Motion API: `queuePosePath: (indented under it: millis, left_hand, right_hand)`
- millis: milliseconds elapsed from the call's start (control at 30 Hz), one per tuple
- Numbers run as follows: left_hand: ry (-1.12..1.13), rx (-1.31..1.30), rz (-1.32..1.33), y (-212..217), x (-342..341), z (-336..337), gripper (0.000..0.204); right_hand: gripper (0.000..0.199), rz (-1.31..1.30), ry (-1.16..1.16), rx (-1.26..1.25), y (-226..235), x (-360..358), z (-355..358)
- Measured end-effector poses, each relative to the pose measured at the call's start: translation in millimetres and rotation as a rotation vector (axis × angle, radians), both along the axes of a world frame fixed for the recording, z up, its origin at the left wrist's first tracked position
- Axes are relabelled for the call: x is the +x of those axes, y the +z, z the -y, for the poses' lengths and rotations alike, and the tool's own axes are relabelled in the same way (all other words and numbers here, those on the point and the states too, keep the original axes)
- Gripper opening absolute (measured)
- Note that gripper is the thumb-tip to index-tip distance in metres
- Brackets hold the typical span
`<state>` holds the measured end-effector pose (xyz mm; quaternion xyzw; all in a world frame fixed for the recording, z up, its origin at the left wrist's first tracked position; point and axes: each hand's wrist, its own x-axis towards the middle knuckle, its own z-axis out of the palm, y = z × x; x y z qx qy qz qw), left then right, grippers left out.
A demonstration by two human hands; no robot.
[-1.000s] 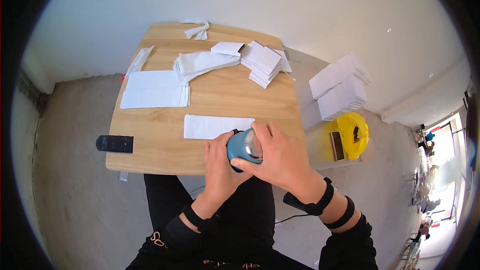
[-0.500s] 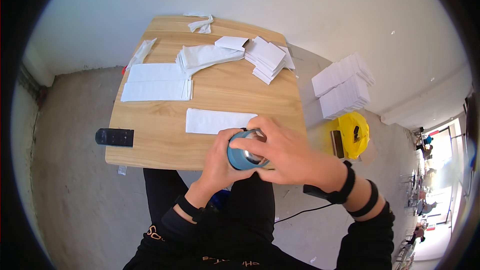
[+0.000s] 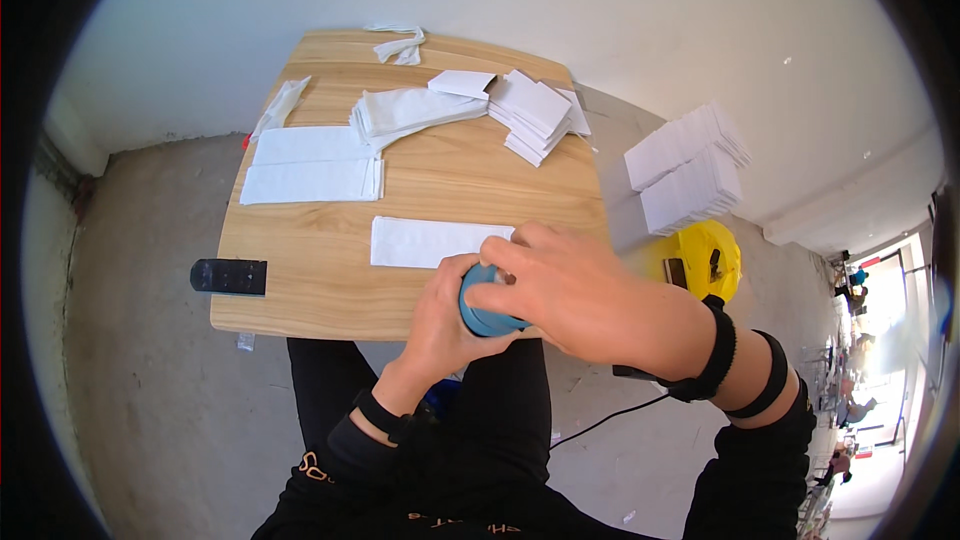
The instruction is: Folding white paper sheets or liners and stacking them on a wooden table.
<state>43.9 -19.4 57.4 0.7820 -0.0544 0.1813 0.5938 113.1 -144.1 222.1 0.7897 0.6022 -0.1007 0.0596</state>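
Just over the table's front edge, above my lap, is a round blue thermos bottle point(image 3: 484, 320) seen from its top. Wrapped around its left side and underneath is my left hand point(image 3: 442, 312). My right hand point(image 3: 575, 285) arches over the top, with its thumb and fingers closed on the rim. It hides most of the shiny metal part there. A flat white paper strip or sleeve point(image 3: 425, 243) lies on the table right behind the bottle, partly covered by my right fingers.
On the wooden table point(image 3: 330, 285) lie white paper sleeves point(image 3: 310, 165), a fanned stack point(image 3: 415, 112), white boxes point(image 3: 530, 110) and a black device point(image 3: 230, 277) at the left edge. Stacked white boxes point(image 3: 690, 170) and a yellow bag point(image 3: 715, 250) stand to the right. A black cable point(image 3: 600, 425) trails from my right wrist.
My right hand has turned on the bottle's top, its wrist and forearm swinging a little outward to the right. More of the metal part is now covered. My left hand keeps its hold.
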Motion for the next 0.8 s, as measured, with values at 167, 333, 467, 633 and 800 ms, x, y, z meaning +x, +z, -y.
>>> queuePosePath:
  millis: [167,333,467,633,800]
  left_hand:
    - [-0.034,-0.091,-0.029,-5.4,3.8,-5.4,0.079]
    - [0.016,-0.119,-0.02,-14.8,2.9,-12.6,0.085]
    - [-0.013,-0.114,-0.023,-15.3,5.8,-7.6,0.085]
    - [0.017,-0.126,-0.047,-14.5,5.1,-2.7,0.085]
    - [0.089,-0.135,-0.051,-17.6,6.6,7.0,0.083]
  right_hand:
    - [0.042,0.0,0.125,0.102,25.1,-4.0,6.9]
    - [0.062,-0.289,-0.434,0.586,15.9,11.3,43.7]
    - [0.071,-1.376,-0.865,1.207,-103.6,22.4,105.8]
    - [0.068,-1.294,-1.237,1.622,-236.2,5.2,111.3]
    - [0.069,-0.712,-1.492,1.415,-296.7,2.5,110.8]
